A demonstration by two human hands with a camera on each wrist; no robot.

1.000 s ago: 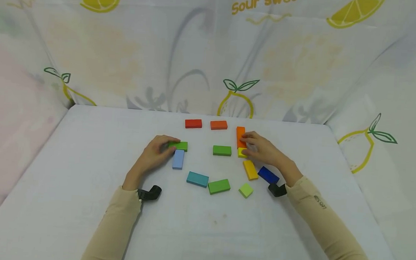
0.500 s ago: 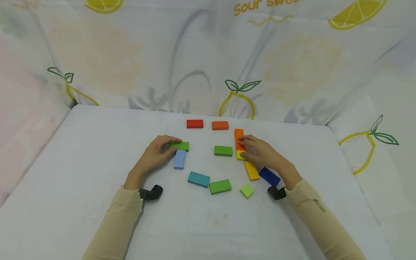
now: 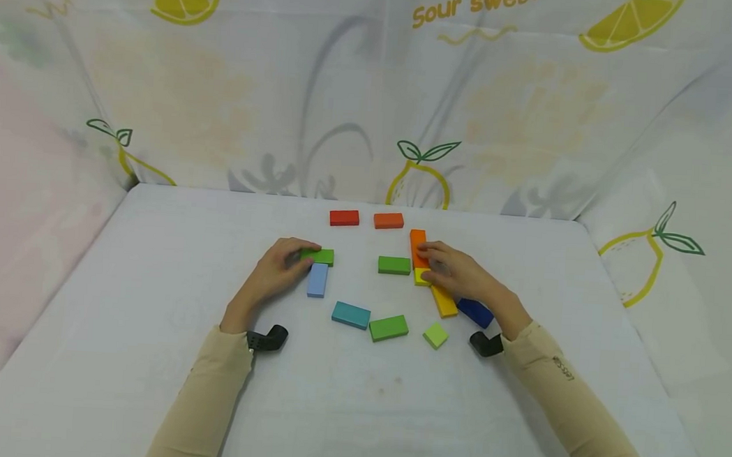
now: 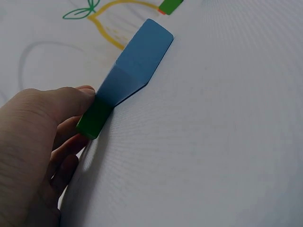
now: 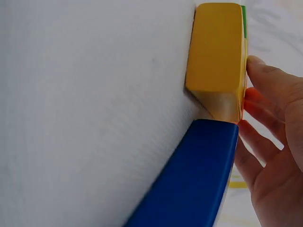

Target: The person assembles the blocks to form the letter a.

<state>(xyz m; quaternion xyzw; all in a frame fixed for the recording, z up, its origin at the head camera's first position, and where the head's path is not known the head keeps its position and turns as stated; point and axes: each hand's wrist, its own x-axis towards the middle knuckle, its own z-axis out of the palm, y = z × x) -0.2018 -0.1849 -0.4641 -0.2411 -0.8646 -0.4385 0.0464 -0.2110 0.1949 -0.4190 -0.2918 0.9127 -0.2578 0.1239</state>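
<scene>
Two hands on blocks: left hand (image 3: 278, 271) pinching green block (image 3: 321, 256), right hand (image 3: 458, 272) flat atop orange block (image 3: 417, 243).

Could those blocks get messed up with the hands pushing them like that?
Maybe. The right hand rests over the orange block and the yellow block, with the amber block and dark blue block packed close beside it, so a nudge might shove several crooked. The left hand holds the green block next to the light blue block, which might get bumped.
</scene>
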